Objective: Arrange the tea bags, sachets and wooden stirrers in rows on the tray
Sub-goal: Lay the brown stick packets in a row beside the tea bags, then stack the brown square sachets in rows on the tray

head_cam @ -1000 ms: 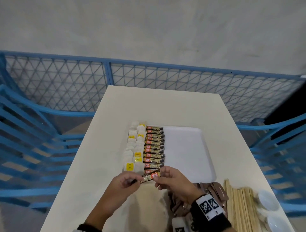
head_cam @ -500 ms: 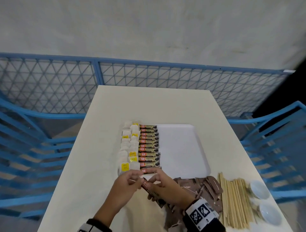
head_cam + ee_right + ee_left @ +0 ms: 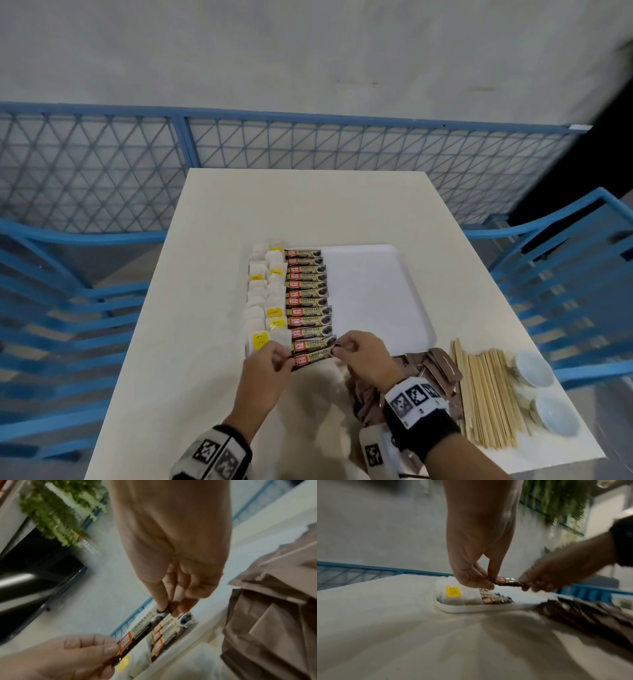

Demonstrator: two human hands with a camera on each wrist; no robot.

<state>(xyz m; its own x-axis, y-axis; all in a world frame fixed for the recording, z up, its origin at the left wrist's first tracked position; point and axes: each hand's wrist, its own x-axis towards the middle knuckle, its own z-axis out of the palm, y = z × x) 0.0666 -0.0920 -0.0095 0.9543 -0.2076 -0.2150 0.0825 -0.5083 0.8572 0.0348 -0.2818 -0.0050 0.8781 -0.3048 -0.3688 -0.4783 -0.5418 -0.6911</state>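
On a white table [image 3: 212,308], tea bags [image 3: 265,301] and coffee sachets [image 3: 306,291] line the tray [image 3: 376,294]. The left hand [image 3: 265,370] and right hand [image 3: 368,356] each pinch an end of one sachet [image 3: 313,356], held in their grip just above the tray's near edge; brown packets [image 3: 442,363] and wooden stirrers [image 3: 486,394] lie right.

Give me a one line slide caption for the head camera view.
Both hands, left and right, pinch a coffee sachet over the near end of the tray.
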